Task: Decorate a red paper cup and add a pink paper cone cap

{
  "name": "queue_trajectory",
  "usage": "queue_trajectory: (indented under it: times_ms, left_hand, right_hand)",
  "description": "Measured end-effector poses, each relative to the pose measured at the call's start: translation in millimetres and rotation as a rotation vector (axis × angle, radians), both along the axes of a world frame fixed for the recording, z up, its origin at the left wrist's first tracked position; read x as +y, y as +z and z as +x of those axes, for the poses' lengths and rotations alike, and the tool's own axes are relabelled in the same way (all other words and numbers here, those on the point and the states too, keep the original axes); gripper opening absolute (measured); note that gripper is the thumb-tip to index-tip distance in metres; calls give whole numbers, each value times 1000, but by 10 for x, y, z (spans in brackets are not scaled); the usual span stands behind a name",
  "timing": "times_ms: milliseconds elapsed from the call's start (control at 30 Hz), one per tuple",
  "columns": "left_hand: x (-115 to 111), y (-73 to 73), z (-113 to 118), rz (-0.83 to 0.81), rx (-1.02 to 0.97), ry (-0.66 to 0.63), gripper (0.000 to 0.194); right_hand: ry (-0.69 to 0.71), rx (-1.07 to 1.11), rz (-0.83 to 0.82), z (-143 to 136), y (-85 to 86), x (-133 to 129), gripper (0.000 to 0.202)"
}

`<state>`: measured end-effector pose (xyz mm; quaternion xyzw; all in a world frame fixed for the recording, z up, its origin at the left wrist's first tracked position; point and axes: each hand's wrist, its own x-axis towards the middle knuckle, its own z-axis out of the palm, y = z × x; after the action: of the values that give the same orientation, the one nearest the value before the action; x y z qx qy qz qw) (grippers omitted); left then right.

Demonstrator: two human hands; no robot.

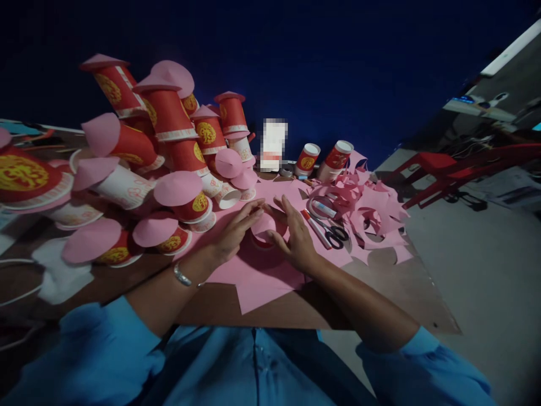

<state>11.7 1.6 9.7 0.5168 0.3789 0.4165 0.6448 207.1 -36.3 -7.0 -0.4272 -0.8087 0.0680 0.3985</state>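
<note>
Pink paper cone (261,227) being flanked from both sides

On the pink paper sheet (257,277), a red paper cup (262,245) is being topped by the cone, between the left hand (236,230) and the right hand (299,239). Fingers are being spread, unclenched; whether contact is firm cannot be told. Light, even pressure is probably being called for, to avoid creasing.

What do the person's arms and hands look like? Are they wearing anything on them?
Both hands are bare, with no gloves: the left hand and the right hand. Blue sleeves, left and right, stop partway, so the forearms show. A shiny, silver-coloured bracelet circles the left wrist; none shows on the right.
</note>
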Motion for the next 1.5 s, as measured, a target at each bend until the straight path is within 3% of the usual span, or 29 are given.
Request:
queue_trajectory:
  times_ms: [400, 867, 1067, 1500]
  left_hand:
    - [-47, -9, -64, 12, 26, 7, 41]
    - [-61, -10, -44, 66, 66, 30, 41]
    - [-68, 3, -45, 37, 88, 23, 47]
    - [-57, 0, -14, 50, 82, 36, 40]
  right_hand:
    - [188, 27, -77, 88, 144, 61, 87]
    - [89, 26, -23, 79, 139, -33, 91]
    - [105, 40, -18, 29, 119, -61, 95]
    - [82, 77, -53, 43, 78, -66, 93]
